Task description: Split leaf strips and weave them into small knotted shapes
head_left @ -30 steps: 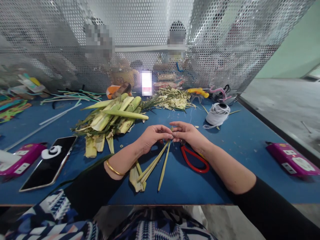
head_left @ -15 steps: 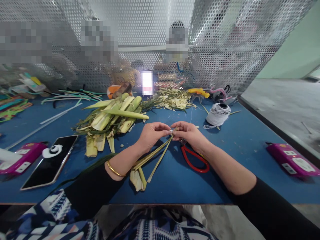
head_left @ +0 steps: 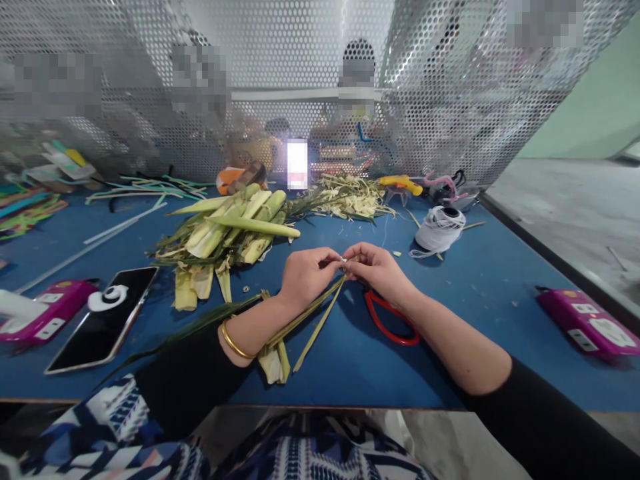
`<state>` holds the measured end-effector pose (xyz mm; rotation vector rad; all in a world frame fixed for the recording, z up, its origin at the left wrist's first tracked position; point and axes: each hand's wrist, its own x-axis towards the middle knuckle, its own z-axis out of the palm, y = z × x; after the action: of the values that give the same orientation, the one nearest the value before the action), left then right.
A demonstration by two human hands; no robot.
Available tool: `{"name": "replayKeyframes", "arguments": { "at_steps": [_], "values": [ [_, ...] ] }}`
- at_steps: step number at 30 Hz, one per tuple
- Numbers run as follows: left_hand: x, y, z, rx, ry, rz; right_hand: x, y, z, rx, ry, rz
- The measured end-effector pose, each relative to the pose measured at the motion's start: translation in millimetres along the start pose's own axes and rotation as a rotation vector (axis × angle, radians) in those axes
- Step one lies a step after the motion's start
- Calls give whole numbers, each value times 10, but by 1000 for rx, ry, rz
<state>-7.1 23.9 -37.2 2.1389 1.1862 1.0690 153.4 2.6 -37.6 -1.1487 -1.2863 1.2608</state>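
Note:
Both hands meet at the middle of the table, fingertips almost touching. My left hand (head_left: 306, 277), with a gold bangle at its wrist, is closed in a pinch at the upper end of thin corn husk strips (head_left: 320, 325). My right hand (head_left: 376, 270) pinches the same end from the other side. A tiny white bit shows between the fingertips; whether it is string I cannot make out. The strips run down to the left, partly behind my left wrist, near a wider piece of husk (head_left: 273, 365). Red-handled scissors (head_left: 387, 323) lie under my right hand, their blades hidden.
A heap of green corn husks (head_left: 240, 230) lies left of centre, with shredded husk (head_left: 350, 199) behind. White string on a spool (head_left: 440, 230) stands right. A phone (head_left: 107, 320) and magenta box (head_left: 55, 310) are left, another magenta box (head_left: 587, 320) right. A perforated metal screen (head_left: 300, 73) borders the back.
My left hand has turned slightly and its fingers are closer together. My right hand has barely moved. The whole view has shifted a little.

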Motion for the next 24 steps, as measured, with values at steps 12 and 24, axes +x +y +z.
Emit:
{"name": "replayKeyframes", "arguments": {
  "at_steps": [12, 24],
  "values": [
    [-10, 41, -19, 12, 30, -11, -21, -23, -10, -137, 5, 19],
    [9, 47, -20, -28, 33, -48, -21, -23, -3, -176, -22, -5]
  ]
}}
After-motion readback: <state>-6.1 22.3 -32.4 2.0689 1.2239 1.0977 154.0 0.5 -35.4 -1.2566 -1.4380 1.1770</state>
